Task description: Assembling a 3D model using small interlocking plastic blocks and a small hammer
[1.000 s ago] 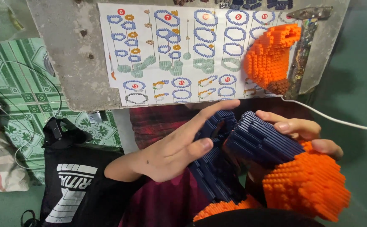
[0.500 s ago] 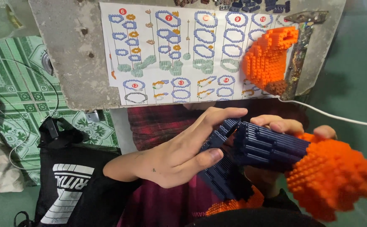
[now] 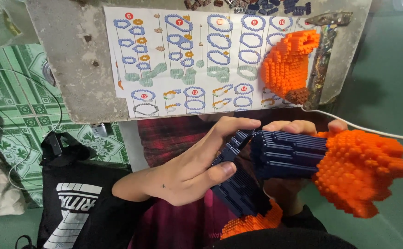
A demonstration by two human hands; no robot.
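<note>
Being gripped close to the camera is a navy and orange brick model [image 3: 303,159], held above the lap. The left hand [image 3: 187,175] is being pressed against its navy limb, thumb and fingers closed on it. The right hand [image 3: 303,127] is being largely hidden behind the model; only fingertips are being shown curled over its top, clasping it. Farther off, an instruction sheet [image 3: 187,60] is being kept on a grey board [image 3: 72,69], partly covered by an orange brick piece [image 3: 286,64] beside a hammer [image 3: 323,60]. Loose bricks at the top edge are being cut off.

A worn grey board [image 3: 67,69] sits above green patterned floor tiles [image 3: 12,115] and a teal floor [image 3: 390,83].
</note>
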